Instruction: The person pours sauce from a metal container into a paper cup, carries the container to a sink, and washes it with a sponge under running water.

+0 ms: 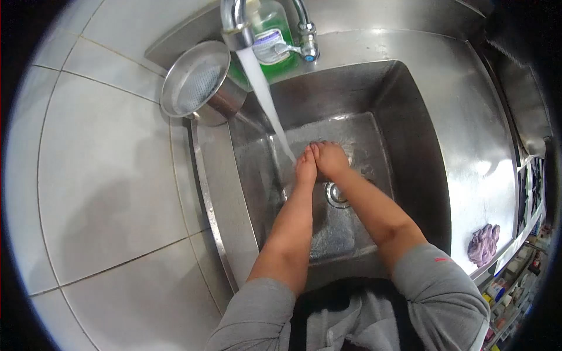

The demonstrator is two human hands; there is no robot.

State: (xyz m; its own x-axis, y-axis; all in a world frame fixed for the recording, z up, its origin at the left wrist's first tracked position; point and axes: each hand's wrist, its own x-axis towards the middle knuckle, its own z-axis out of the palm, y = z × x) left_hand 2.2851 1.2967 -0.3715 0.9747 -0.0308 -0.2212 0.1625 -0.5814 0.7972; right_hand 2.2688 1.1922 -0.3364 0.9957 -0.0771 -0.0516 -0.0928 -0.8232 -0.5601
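My left hand and my right hand are clasped together inside the steel sink. Their fingers press against each other, and the palms are hidden. A stream of water pours from the faucet and lands beside my left hand. Below the hands, the round drain shows in the wet sink floor. No other object is visible between the hands, though the space between the palms cannot be seen.
A steel pot stands at the sink's back left corner. Behind the faucet is a bottle of green liquid, near a small tap valve. A crumpled purple cloth lies on the right counter. White tiles cover the left wall.
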